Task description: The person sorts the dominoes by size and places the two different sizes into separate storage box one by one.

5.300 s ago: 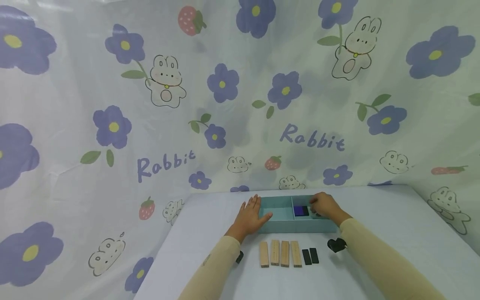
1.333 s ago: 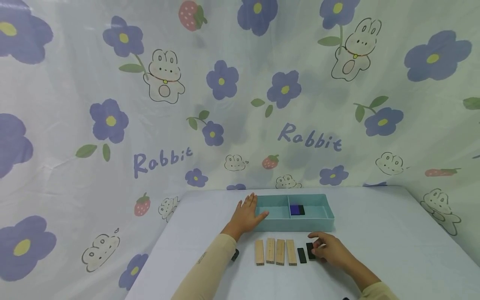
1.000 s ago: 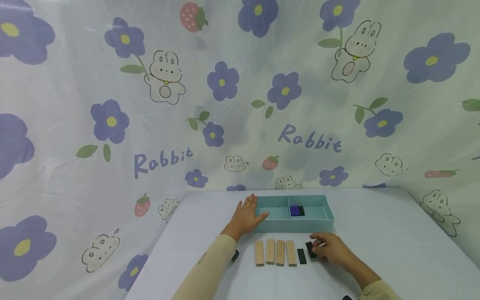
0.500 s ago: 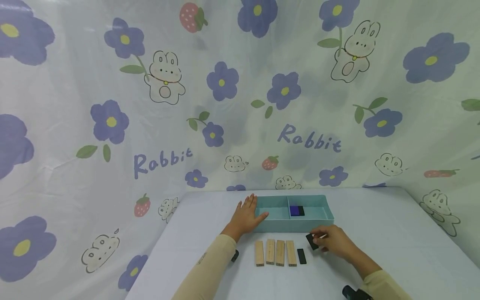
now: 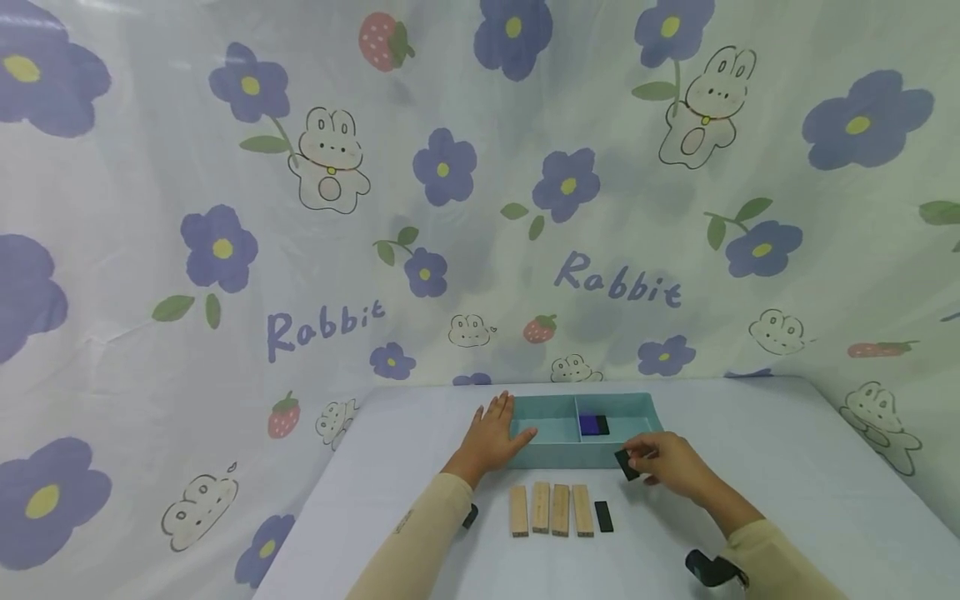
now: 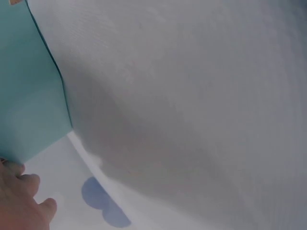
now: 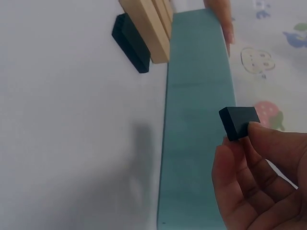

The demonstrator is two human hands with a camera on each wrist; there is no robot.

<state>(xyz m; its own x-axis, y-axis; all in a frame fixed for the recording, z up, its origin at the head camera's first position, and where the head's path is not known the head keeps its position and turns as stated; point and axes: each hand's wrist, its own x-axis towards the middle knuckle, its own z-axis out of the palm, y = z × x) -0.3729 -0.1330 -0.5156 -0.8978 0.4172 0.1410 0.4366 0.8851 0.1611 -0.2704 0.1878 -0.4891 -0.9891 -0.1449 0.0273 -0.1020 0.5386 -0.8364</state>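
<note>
My right hand (image 5: 669, 462) pinches a small black rectangular block (image 5: 626, 465) between thumb and fingers, just in front of the right end of a teal two-compartment box (image 5: 562, 456). In the right wrist view, the black block (image 7: 240, 120) is held up over the box's long side (image 7: 196, 143). My left hand (image 5: 489, 437) lies with fingers spread against the box's left end, thumb over the front rim. Inside the right compartment, a purple block (image 5: 589, 425) and a black one (image 5: 603, 426) sit beside the divider. The left wrist view shows only part of the left hand (image 6: 24, 201).
Several wooden blocks (image 5: 560, 510) stand in a row on the white tabletop (image 5: 435, 408) in front of the box. To their right lies another black block (image 5: 604, 517). A patterned curtain (image 5: 495, 250) hangs behind the table.
The right hand was in the right compartment at first. It then took the rightmost black block off the table and has lifted it towards the box. The left hand has stayed at the box.
</note>
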